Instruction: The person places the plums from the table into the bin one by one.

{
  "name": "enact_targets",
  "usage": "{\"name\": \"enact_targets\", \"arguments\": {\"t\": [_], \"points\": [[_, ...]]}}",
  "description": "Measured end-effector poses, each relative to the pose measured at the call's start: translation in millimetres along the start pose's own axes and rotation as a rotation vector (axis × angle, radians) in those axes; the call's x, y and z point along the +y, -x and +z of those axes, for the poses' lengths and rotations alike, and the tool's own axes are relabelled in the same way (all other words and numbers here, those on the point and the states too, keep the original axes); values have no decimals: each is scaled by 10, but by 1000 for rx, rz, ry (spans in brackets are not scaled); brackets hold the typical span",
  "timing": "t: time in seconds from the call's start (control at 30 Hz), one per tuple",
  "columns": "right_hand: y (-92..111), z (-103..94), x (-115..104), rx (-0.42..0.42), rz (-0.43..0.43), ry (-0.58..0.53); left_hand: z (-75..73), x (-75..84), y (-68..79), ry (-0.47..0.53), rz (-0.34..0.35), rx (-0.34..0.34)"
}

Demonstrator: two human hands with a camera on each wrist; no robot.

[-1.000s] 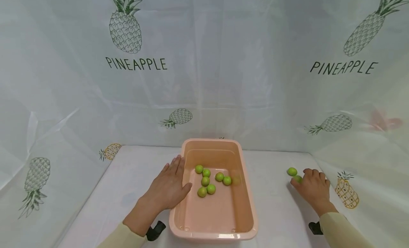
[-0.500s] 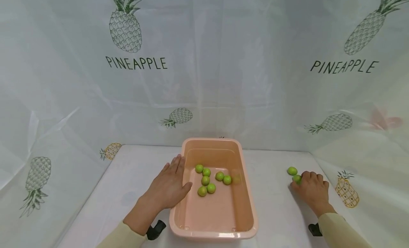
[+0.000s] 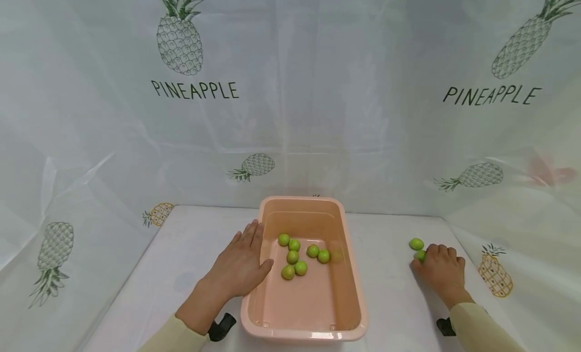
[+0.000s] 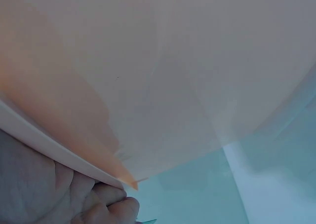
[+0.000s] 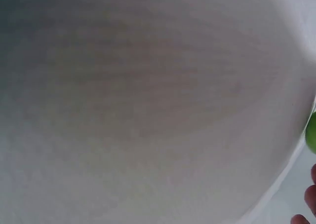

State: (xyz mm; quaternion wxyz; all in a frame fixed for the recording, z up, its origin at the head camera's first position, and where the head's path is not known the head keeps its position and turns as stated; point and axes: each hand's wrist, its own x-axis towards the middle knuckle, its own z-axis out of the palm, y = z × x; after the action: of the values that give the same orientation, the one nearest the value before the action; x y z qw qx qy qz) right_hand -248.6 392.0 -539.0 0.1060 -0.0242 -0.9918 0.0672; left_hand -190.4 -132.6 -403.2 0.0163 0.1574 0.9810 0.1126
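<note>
A peach-coloured plastic tub (image 3: 301, 304) stands on the white table, with several limes (image 3: 292, 257) on its floor. My left hand (image 3: 239, 264) rests over its left rim, fingers straight and thumb reaching inside. Up close in the left wrist view, the tub wall (image 4: 74, 169) lies against the left palm. On the right side, my right hand (image 3: 440, 271) has its fingers bent around a lime (image 3: 420, 255), which shows between thumb and fingers. A second lime (image 3: 416, 244) sits just beyond it. Only fingertips (image 5: 310, 197) and one lime (image 5: 312, 132) enter the right wrist view.
A white sheet printed with pineapples (image 3: 179, 44) hangs behind and along both sides of the table (image 3: 381, 271). Dark wrist mounts (image 3: 222, 327) are on both forearms. White table surface lies between the tub and my right hand.
My right hand has shifted slightly left, and the lime at its fingers has moved with it. The left hand, the tub and the limes inside have stayed put.
</note>
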Motion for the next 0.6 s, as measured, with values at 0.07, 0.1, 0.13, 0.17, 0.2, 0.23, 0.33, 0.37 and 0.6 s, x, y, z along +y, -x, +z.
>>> {"name": "enact_targets", "arguments": {"t": [0.07, 0.1, 0.13, 0.17, 0.2, 0.23, 0.33, 0.37, 0.6], "points": [[-5, -12, -45, 30, -22, 1, 2, -5, -2, -8, -3, 1], [-9, -16, -69, 48, -35, 3, 1, -7, -2, -10, -3, 4], [-12, -14, -91, 72, -50, 9, 1, -8, -2, -10, -3, 8], [-16, -16, -116, 93, -64, 13, 2, -11, -2, -9, -4, 8], [-23, -16, -139, 110, -78, 18, 1, -11, -1, -8, -4, 7], [-30, -17, -161, 129, -91, 21, 0, -11, 1, -9, -3, 5], [-54, -23, -244, 179, -134, 27, -7, -7, 6, -9, 1, -1], [-66, -29, -278, 200, -150, 29, -15, -4, 6, -10, 4, -5], [-162, -170, -612, 389, -275, 13, -75, 2, -4, -31, 25, -29]]}}
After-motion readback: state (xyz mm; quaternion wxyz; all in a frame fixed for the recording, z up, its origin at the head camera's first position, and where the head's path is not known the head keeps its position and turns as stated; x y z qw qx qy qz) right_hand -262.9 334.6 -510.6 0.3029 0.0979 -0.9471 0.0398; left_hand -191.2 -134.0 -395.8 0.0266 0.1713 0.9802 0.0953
